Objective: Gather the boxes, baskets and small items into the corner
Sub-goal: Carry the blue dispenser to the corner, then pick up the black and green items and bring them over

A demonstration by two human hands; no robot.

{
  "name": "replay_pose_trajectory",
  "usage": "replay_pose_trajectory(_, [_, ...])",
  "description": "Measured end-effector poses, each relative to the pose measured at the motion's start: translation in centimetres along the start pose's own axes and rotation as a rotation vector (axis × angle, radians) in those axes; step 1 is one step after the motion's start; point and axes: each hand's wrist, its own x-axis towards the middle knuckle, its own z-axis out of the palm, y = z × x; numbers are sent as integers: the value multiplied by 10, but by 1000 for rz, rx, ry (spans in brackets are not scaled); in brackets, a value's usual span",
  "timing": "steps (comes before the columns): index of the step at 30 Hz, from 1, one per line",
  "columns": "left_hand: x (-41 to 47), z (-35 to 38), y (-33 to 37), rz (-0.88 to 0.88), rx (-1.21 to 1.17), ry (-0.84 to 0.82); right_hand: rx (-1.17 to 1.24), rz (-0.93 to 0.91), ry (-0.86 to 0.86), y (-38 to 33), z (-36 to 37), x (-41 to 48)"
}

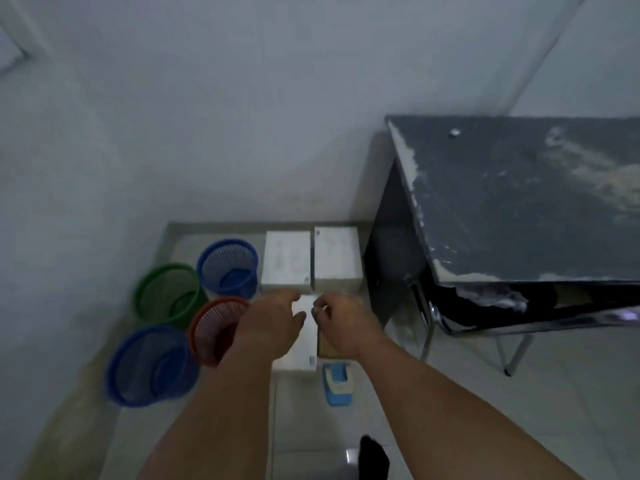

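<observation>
Head view: left hand (273,323) and right hand (337,318) rest loosely on white box (300,355); grip unclear. Slide it square toward 12 o'clock boxes (311,259).

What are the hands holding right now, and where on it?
Both hands, left hand and right hand, are on the near white box, at its far end; whether they grip it is unclear.

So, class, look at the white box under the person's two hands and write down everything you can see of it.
The white box is a plain rectangular carton, cardboard by the look of it, lying flat on the tiled floor with a small mark near its front right corner. It sits just in front of two similar white boxes by the wall. The left hand covers much of its top; the right hand is at its far right edge. A red basket stands to its left.
</observation>
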Motion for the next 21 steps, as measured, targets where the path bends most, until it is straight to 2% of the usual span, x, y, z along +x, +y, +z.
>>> replay_pose_trajectory(5, [-17,-60,42,85,6,109,-57,-62,173,-32,-74,-32])
replay_pose_trajectory(10, [-36,-59,98,245,68,140,-55,-10,270,-14,-112,-81])
replay_pose_trajectory(17, [-90,2,207,620,57,163,-108,219,396,91,-148,-204])
replay_pose_trajectory(21, [-141,78,260,826,82,33,-22,474,497,183,-144,-330])
